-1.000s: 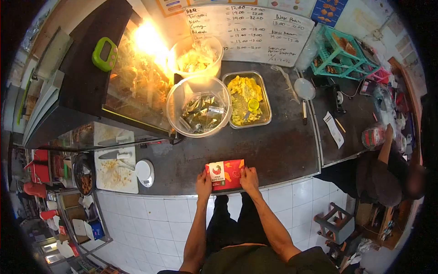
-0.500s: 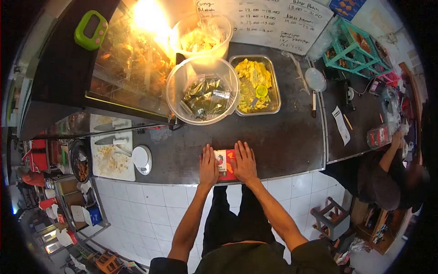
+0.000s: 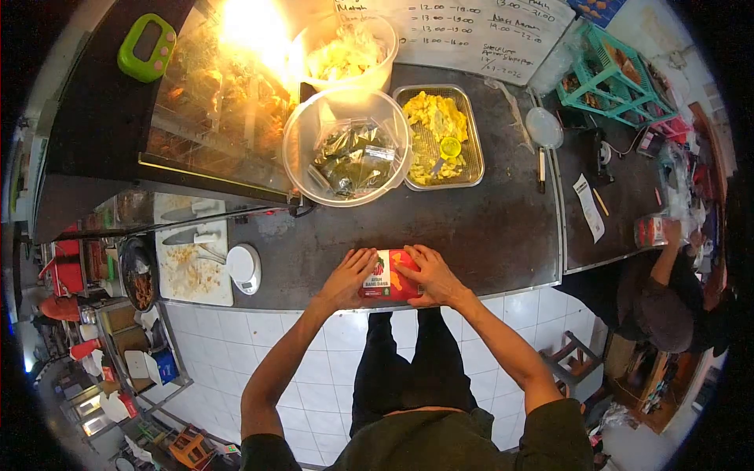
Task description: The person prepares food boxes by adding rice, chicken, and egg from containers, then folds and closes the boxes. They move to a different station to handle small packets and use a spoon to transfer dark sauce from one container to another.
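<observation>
Along the front of the room the dark counter [image 3: 487, 228] is spread, with the lit cabinet [image 3: 220, 110] stood toward its far left. Beside the cabinet, the large clear tub [image 3: 292, 153] is set near the counter's far side, with foil-like packets [image 3: 353, 161] held inside; just right of it, the metal tray [image 3: 477, 169] is half filled with yellow food [image 3: 440, 118]. By the near left corner, the white cutting board [image 3: 188, 286] is laid, and just right of it the small scale [image 3: 243, 267] is placed.

And here, close to the near edge, the red and white box [image 3: 380, 276] is being handled, flat on the counter, printed face up. Its left side is covered by the left hand [image 3: 345, 281], its right side by the right hand [image 3: 437, 276]. On both hands the fingers are opened out and slightly bent, laid over the box; whether anything is pinched from beneath cannot be told.

The step in hand is judged to be a pressing or squaring of the box's sides. For the next move, even pressure from both hands seems called for, with the box kept flat and inside the near edge.
</observation>
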The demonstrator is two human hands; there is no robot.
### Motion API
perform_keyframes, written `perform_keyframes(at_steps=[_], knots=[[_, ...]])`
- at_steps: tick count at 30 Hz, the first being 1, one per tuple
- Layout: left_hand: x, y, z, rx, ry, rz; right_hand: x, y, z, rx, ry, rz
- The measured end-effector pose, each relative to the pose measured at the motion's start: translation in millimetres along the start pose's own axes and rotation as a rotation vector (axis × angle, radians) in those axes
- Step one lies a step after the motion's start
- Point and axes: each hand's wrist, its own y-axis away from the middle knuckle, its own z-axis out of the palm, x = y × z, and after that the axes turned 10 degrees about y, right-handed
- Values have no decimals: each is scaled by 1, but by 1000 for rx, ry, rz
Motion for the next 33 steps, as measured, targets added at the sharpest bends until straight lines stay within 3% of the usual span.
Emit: perform_keyframes(at_steps=[7,13,15,17,21,23,24,25,26,27,28,33], knots=[[-14,14,34,225,316,90,6,11,6,139,-123,-68],[13,31,114,674,825,-255,-24,55,77,441,-197,289],[21,30,114,747,703,-226,-34,55,85,455,-421,427],[23,34,107,698,687,-247,-40,54,87,443,-504,474],[32,41,71,532,207,-196,-35,54,85,384,-417,343],[32,36,66,368,116,-80,-13,62,103,371,-409,316],[23,31,78,320,52,-37,-22,56,68,423,-359,275],[10,23,93,270,-7,26,-8,68,102,375,-378,306],[6,14,98,271,-2,64,-7,74,87,317,-368,372],[19,2,88,342,-116,105,4,74,85,538,-346,262],[26,-6,87,344,-66,62,11,81,51,438,-361,332],[55,-48,85,371,-58,63,123,138,-62,909,-142,903]])
